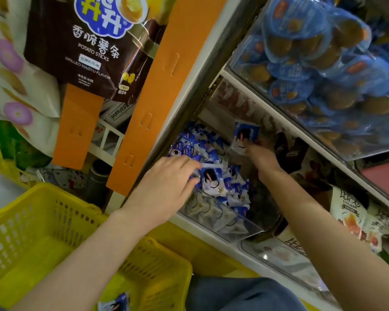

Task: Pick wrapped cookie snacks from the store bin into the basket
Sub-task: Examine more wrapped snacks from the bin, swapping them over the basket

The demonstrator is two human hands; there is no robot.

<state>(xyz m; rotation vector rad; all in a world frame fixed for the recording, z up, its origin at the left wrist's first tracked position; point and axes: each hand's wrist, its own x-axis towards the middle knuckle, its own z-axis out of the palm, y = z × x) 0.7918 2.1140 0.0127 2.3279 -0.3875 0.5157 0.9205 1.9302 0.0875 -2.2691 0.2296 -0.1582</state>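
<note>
A clear plastic bin (240,230) on the shelf is heaped with blue-and-white wrapped cookie snacks (202,149). My left hand (166,182) reaches over the bin's near side and pinches one wrapped packet (213,179) at the top of the heap. My right hand (259,153) is deeper in the bin and holds another packet (245,135) lifted upright above the pile. The yellow plastic basket (43,223) sits at the lower left, below my left forearm. One cookie packet (116,303) lies on the basket's floor.
An orange display post (157,93) stands left of the bin, with a potato-sticks bag (88,46) hanging beside it. Above the bin, a shelf holds blue-wrapped round cakes (312,63). White and dark snack bags (350,212) fill the bins to the right.
</note>
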